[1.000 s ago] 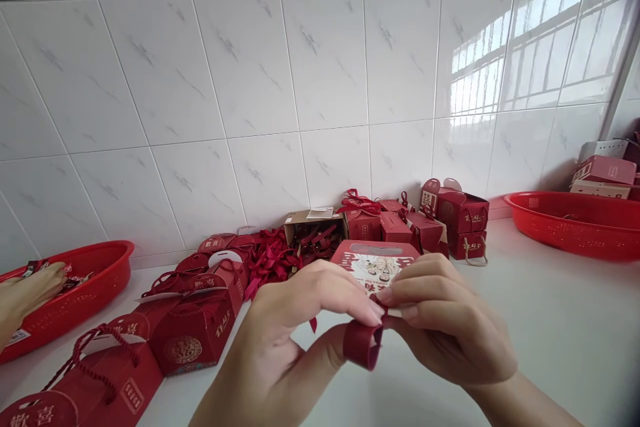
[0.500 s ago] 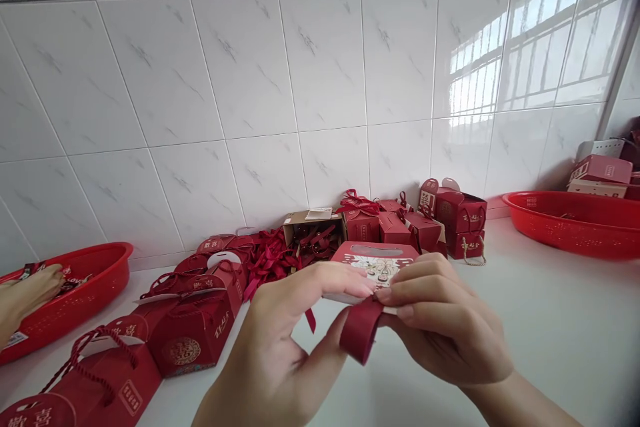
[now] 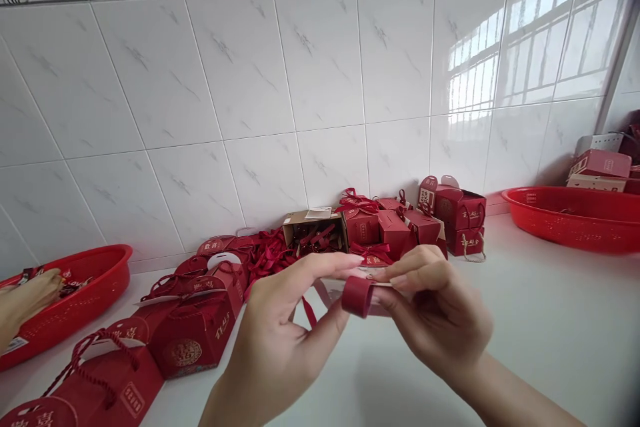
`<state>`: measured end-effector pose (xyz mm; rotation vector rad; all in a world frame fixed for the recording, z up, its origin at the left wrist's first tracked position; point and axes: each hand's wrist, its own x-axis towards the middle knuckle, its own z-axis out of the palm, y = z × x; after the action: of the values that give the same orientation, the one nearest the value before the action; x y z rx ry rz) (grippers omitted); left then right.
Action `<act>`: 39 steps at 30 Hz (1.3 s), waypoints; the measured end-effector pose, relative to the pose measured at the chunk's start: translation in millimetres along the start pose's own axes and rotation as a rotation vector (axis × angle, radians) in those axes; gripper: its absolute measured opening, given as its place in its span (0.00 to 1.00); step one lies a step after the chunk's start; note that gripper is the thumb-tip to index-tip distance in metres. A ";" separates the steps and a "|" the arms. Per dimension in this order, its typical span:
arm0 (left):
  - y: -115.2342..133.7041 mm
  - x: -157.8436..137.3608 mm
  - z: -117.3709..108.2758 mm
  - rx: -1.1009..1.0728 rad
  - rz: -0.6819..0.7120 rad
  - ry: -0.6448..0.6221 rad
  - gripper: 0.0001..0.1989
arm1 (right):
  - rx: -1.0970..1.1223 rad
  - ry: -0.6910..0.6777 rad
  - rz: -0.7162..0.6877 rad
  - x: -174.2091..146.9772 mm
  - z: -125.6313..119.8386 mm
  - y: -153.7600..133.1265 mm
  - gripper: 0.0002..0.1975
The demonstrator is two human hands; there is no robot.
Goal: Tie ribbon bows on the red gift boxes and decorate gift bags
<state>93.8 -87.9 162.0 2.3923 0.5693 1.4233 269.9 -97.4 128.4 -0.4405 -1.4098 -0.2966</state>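
Observation:
Above the counter, both hands hold a small red-and-white gift box, now seen nearly edge-on and mostly hidden by my fingers. A dark red ribbon loop sticks out at its near end. My left hand has its fingers along the top and its thumb at the loop's left side. My right hand pinches the near edge just right of the loop, thumb below and fingers above. A thin red ribbon tail shows behind my left hand.
Red gift boxes with cord handles line the left. An open carton stands behind a heap of red ribbons. More boxes sit at the wall. Another person's hand is in the left red basket; another basket is right.
The box has tipped from showing its printed face to nearly edge-on. The ribbon loop has risen slightly and turned, and my right hand has shifted a little left.

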 end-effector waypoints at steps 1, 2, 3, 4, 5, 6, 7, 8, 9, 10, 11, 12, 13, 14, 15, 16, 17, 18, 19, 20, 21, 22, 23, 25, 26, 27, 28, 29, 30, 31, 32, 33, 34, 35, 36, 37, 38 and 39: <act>-1.2 0.3 0.1 0.002 -0.020 0.011 0.25 | 0.018 -0.012 0.043 -0.5 0.4 0.1 0.10; -2.4 0.9 0.0 0.004 -0.039 0.017 0.24 | 0.037 -0.022 0.091 -0.9 0.8 0.2 0.11; -3.4 1.7 0.0 0.005 -0.057 0.020 0.22 | 0.056 -0.027 0.141 -1.1 1.2 0.3 0.11; -4.2 2.6 0.0 0.006 -0.073 0.019 0.21 | 0.073 -0.029 0.191 -1.0 1.7 0.4 0.12; -4.7 3.8 0.0 0.006 -0.091 0.016 0.20 | 0.088 -0.032 0.239 -0.6 2.0 0.3 0.13; -5.0 5.0 0.2 0.005 -0.109 0.016 0.18 | 0.111 -0.038 0.285 0.2 2.2 0.2 0.14; -5.1 6.1 0.4 0.003 -0.127 0.015 0.17 | 0.142 -0.051 0.332 1.3 2.2 0.0 0.14; -4.9 7.0 0.7 -0.002 -0.143 0.017 0.16 | 0.180 -0.070 0.379 2.7 2.0 -0.2 0.15; -4.7 7.8 1.1 -0.010 -0.158 0.019 0.15 | 0.223 -0.096 0.427 4.1 1.7 -0.4 0.15; -4.3 8.3 1.4 -0.021 -0.170 0.017 0.14 | 0.266 -0.122 0.474 5.4 1.4 -0.6 0.15; -3.8 8.6 1.7 -0.033 -0.178 0.013 0.13 | 0.306 -0.148 0.520 6.5 1.1 -0.6 0.14; -3.4 8.8 2.0 -0.042 -0.183 0.008 0.12 | 0.345 -0.170 0.555 7.3 1.0 -0.7 0.14; -2.9 8.9 2.1 -0.047 -0.185 0.006 0.11 | 0.385 -0.190 0.581 7.7 1.1 -0.7 0.13; -2.4 9.0 2.2 -0.047 -0.186 0.004 0.10 | 0.428 -0.206 0.596 7.9 1.5 -0.8 0.13; -2.0 9.1 2.3 -0.043 -0.187 0.001 0.09 | 0.467 -0.217 0.601 7.8 2.1 -0.9 0.13; -1.6 9.4 2.4 -0.040 -0.187 -0.002 0.08 | 0.493 -0.221 0.598 7.5 2.9 -1.0 0.12; -1.4 9.8 2.6 -0.039 -0.189 -0.005 0.08 | 0.501 -0.220 0.591 7.3 3.7 -1.2 0.13; -1.2 10.2 3.0 -0.043 -0.188 -0.010 0.08 | 0.494 -0.212 0.586 7.0 4.4 -1.4 0.13; -1.1 10.6 3.5 -0.050 -0.187 -0.012 0.08 | 0.477 -0.202 0.585 6.8 5.0 -1.6 0.13; -1.1 10.9 4.1 -0.057 -0.183 -0.017 0.09 | 0.459 -0.191 0.581 6.6 5.5 -1.7 0.13; -1.1 11.0 4.8 -0.061 -0.178 -0.018 0.09 | 0.445 -0.182 0.579 6.5 5.7 -1.9 0.13; -1.1 10.9 5.4 -0.061 -0.173 -0.020 0.10 | 0.438 -0.171 0.574 6.5 5.8 -2.0 0.13; -1.0 10.6 6.0 -0.056 -0.168 -0.022 0.10 | 0.436 -0.161 0.567 6.4 5.8 -2.2 0.13; -0.7 9.5 6.6 -0.040 -0.158 -0.026 0.10 | 0.436 -0.146 0.553 6.3 5.8 -2.6 0.13; -0.5 8.9 6.7 -0.033 -0.152 -0.027 0.10 | 0.430 -0.138 0.546 6.2 6.0 -2.8 0.13; -0.4 8.4 6.7 -0.028 -0.150 -0.025 0.10 | 0.417 -0.129 0.539 6.1 6.2 -3.0 0.13; -0.4 8.1 6.8 -0.027 -0.147 -0.024 0.10 | 0.399 -0.119 0.530 5.8 6.5 -3.1 0.12; -0.5 7.8 6.8 -0.027 -0.146 -0.022 0.10 | 0.376 -0.110 0.519 5.3 6.9 -3.1 0.12; -0.7 7.5 7.0 -0.027 -0.148 -0.022 0.10 | 0.352 -0.100 0.506 4.8 7.3 -3.0 0.12; -1.0 7.4 7.2 -0.028 -0.149 -0.018 0.10 | 0.329 -0.092 0.492 4.2 7.6 -2.7 0.12; -1.3 7.2 7.5 -0.030 -0.151 -0.010 0.10 | 0.308 -0.089 0.481 3.5 7.9 -2.4 0.11; -1.5 7.1 7.9 -0.032 -0.153 -0.005 0.10 | 0.288 -0.089 0.471 2.9 8.1 -1.9 0.11; -1.7 7.1 8.2 -0.032 -0.158 -0.002 0.10 | 0.268 -0.090 0.464 2.3 8.2 -1.5 0.11; -1.7 7.3 8.6 -0.034 -0.161 0.004 0.10 | 0.250 -0.090 0.458 1.7 8.1 -1.1 0.11; -1.7 7.5 8.8 -0.038 -0.166 0.005 0.10 | 0.238 -0.090 0.451 1.3 7.9 -0.7 0.11; -1.5 7.9 9.0 -0.043 -0.172 0.000 0.09 | 0.233 -0.088 0.444 1.0 7.7 -0.4 0.11; -1.2 8.3 9.0 -0.049 -0.175 -0.008 0.09 | 0.238 -0.091 0.438 0.9 7.3 -0.1 0.10; -0.8 8.6 8.9 -0.056 -0.176 -0.013 0.09 | 0.251 -0.103 0.437 1.1 6.8 0.2 0.08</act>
<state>105.2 -83.6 164.1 2.2461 0.7079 1.3301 264.1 -94.0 130.1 -0.5470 -1.3889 0.2575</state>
